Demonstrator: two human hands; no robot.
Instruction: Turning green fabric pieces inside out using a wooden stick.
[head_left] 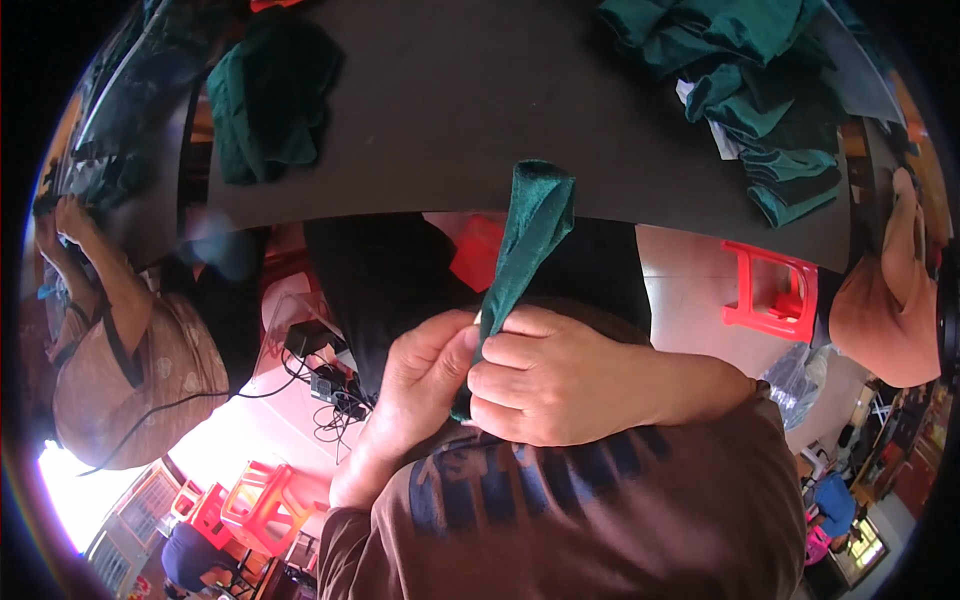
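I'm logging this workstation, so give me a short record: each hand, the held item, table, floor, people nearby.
Left hand: pinching the green strip
Right hand: fingers curled on the same strip
Held item: velvety, folded, wider at its upper end
Table: dark; green cloth at left, green pieces at right
Floor: red stool at right
People nearby: one at each side

A head-worn fisheye looks down at nearby fingers (503, 386).

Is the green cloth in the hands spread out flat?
Not spread: the cloth makes a narrow, creased strip, held by the left hand and right hand.
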